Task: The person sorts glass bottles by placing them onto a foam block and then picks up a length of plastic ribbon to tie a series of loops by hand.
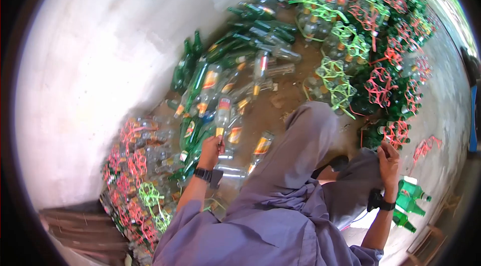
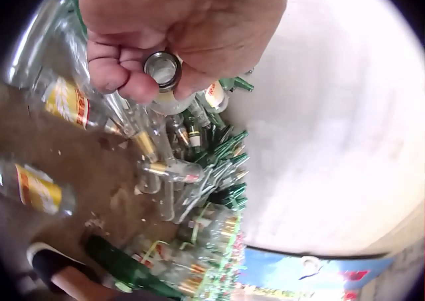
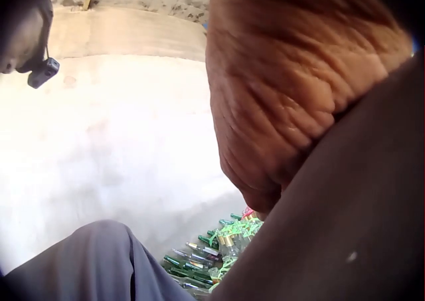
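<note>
My left hand [image 1: 211,151] grips a clear glass bottle [image 1: 223,111] by its neck, which has a gold band. In the left wrist view the round mouth [image 2: 163,68] of that bottle shows between the curled fingers and thumb. Loose green and clear bottles lie heaped around it; a clear one with a yellow and red label [image 1: 263,144] lies close to the right. My right hand [image 1: 389,163] rests at the right knee, its fingers loosely bent. The right wrist view shows mostly the heel of this hand [image 3: 285,95] against the trouser leg, with the fingertips hidden.
Bottles bundled with red and green straps [image 1: 336,83] stand at the upper right, with more bundles [image 1: 133,165] at the lower left. A pale wall [image 1: 90,55] rises on the left. Several green bottles [image 1: 412,197] and a loose red strap [image 1: 426,149] lie on the right.
</note>
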